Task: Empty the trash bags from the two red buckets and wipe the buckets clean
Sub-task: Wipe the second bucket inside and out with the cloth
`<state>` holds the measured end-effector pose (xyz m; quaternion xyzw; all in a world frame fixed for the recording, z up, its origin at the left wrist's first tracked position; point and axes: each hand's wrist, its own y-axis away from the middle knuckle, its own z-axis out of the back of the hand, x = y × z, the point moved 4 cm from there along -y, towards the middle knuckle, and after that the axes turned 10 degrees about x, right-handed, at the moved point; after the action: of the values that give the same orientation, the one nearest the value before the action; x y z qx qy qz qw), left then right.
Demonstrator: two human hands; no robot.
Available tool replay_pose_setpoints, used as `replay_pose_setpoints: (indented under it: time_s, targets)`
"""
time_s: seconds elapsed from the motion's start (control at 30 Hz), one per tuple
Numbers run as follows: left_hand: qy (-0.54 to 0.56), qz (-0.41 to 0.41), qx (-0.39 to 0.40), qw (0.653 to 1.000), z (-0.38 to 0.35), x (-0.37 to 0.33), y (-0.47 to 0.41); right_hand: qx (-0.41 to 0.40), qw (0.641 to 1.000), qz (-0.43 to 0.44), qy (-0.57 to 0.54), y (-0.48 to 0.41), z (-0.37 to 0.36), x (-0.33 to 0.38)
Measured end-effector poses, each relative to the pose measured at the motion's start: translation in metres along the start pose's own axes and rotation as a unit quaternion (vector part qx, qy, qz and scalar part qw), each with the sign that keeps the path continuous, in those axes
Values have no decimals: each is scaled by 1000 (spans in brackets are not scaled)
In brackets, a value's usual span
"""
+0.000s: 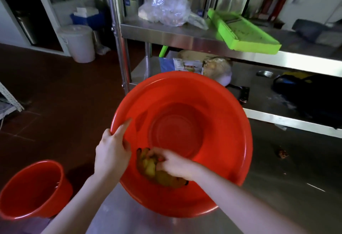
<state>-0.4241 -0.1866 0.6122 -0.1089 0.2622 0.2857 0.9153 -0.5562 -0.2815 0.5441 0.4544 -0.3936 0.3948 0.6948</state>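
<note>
Lower centre: our left hand (112, 152) clamps the near-left rim of the red basin (212, 104), one finger lying over the rim onto the inner wall.

Beside it: our right hand (174, 165), fingers curled round a bunched yellow cloth (150, 170) and pressing it to the basin's near inner wall.

Middle of the frame: the basin itself, tipped with its mouth toward us and its underside on the steel table (277, 178).

Lower left: one red bucket (31, 191), upright and apart from the basin. We cannot tell what it stands on.

Right, on the table: a small brown scrap (282, 153).

Behind the basin: a steel shelf rack (185, 39). Its upper level carries a crumpled clear plastic bag (166, 9) and a green tray (244, 30). Its lower level carries paper packets (187, 65).

Upper left: a white lidded pail (77, 43) on the dark red floor (55, 94), with a blue box (87, 17) behind it.
</note>
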Motion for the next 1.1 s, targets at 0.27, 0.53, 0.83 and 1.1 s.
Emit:
replay_pose_setpoints:
  time_s: [0.27, 0.53, 0.83, 1.1]
  targets:
    - [15, 54, 131, 990, 15, 10, -23, -182, 953, 102, -219, 107, 44, 61]
    - [-95, 33, 127, 987, 30, -8, 2, -380, 862, 198, -272, 163, 57, 109]
    - [-188, -430, 167, 867, -35, -96, 122, -555, 765, 215, -246, 257, 69, 117]
    - [-84, -398, 95, 909, 31, -57, 70, -579, 767, 193, -199, 266, 51, 115]
